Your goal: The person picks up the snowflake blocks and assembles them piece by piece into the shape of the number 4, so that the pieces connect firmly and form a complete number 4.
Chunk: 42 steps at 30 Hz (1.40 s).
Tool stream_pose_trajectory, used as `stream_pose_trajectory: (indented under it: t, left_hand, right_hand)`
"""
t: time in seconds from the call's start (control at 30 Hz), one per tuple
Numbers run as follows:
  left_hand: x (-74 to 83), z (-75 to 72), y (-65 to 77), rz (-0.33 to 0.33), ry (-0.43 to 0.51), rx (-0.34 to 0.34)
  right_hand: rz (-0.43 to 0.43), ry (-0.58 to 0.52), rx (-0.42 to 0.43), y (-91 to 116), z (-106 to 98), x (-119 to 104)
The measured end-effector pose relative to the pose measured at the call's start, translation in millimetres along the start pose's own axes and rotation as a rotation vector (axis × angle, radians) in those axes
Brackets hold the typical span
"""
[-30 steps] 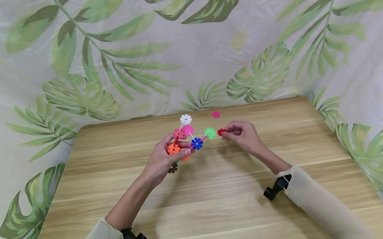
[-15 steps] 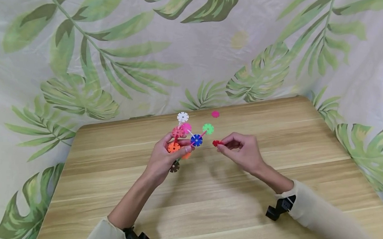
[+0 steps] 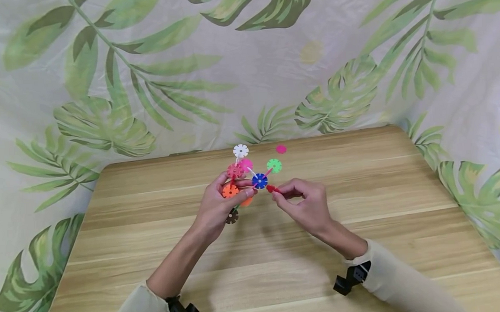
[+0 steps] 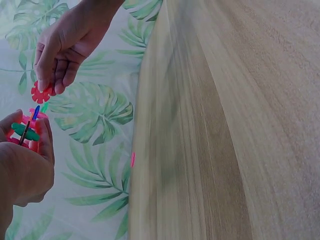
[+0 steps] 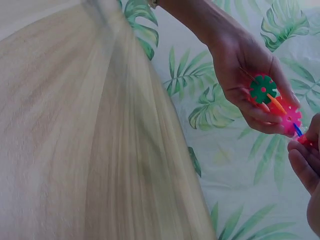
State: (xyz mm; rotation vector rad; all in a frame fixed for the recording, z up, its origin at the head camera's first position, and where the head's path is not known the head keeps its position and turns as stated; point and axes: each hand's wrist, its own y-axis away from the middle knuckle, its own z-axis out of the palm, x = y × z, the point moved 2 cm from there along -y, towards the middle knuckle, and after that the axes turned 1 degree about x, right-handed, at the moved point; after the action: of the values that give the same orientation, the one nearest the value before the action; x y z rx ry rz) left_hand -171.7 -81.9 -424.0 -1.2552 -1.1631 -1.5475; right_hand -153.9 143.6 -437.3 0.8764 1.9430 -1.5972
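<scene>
My left hand (image 3: 212, 209) grips a cluster of slotted plastic discs joined edge to edge, raised over the table. A white disc (image 3: 241, 151) tops it; a green disc (image 3: 274, 165) and a blue disc (image 3: 260, 181) stick out on the right. An orange disc (image 3: 230, 191) lies by the thumb, and a dark brown disc (image 3: 232, 216) hangs below. Between thumb and fingertips, my right hand (image 3: 308, 204) pinches a red disc (image 3: 272, 189), turned nearly edge-on beside the blue one. Whether those two touch, I cannot tell. The right wrist view shows a dark green disc (image 5: 263, 89) within the left hand.
One loose pink disc (image 3: 281, 149) lies on the wooden table (image 3: 381, 178) near its far edge. Behind the table hangs a leaf-patterned cloth (image 3: 263, 67). Each wrist wears a black camera, such as the one at the right cuff (image 3: 351, 278).
My right hand has brought the red disc left and down, close to the blue disc, turning it from face-on to nearly edge-on. The left hand with the cluster has shifted only slightly.
</scene>
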Motion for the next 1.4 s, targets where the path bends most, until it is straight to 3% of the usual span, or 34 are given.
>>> stream_pose_trajectory:
  t: [0.3, 0.6, 1.0, 1.4]
  left_hand:
    - [1.3, 4.9, 0.0, 0.018, 0.031, 0.014]
    - [1.6, 9.4, -0.1, 0.041, -0.011, 0.025]
    - [2.2, 10.3, 1.1, 0.04, -0.031, 0.021]
    - [1.2, 9.6, 0.0, -0.037, -0.007, -0.008]
  right_hand:
    - [-0.058, 0.106, 0.058, 0.4, 6.0, -2.0]
    - [-0.119, 0.22, 0.076, 0.3, 10.8, -2.7]
    - [-0.133, 0.228, 0.082, -0.5, 12.3, -4.4]
    - [-0.148, 0.224, 0.077, 1.2, 10.1, -3.8]
